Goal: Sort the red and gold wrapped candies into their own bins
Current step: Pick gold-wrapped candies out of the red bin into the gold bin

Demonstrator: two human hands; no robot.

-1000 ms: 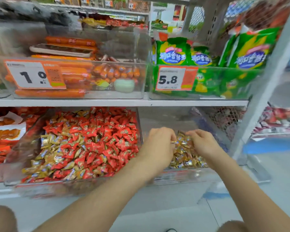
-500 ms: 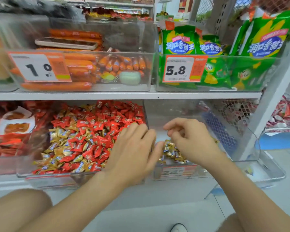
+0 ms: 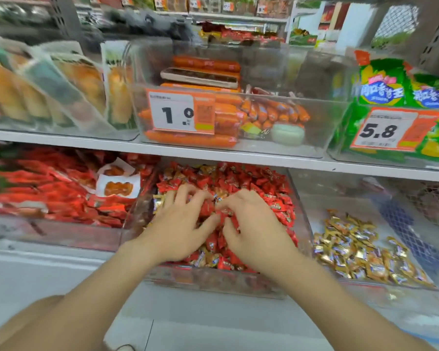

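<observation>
- Both hands are parked in the middle bin. The left hand (image 3: 180,224) is laid on the pile with its fingers spread. The right hand (image 3: 256,231) is hooked down into the wrappers with its fingers curled. Whether a candy is actually pinched can't be told, as it's too blurry.
- That mixed bin (image 3: 213,282) is mostly filled with red candies (image 3: 238,183). Gold strays (image 3: 208,259) can still be spotted along the front edge and by the left wall, so it's judged not finished.
- Just beside it on the right, the gold candies (image 3: 357,249) are heaped in their own clear bin (image 3: 345,196). No red is seen in there, so that half looks sorted.
- Rough call: the job is well along, with some picking left to be done.
- One shelf up, a "1.0" price tag (image 3: 178,112) is stuck on a bin of orange sausages (image 3: 190,139). A "5.8" tag (image 3: 385,133) is fixed to the bin of green snack bags (image 3: 380,89).
- Chinese lettering is printed on those bags, but it's too smeared to be read. The wrapper print is too small as well.
</observation>
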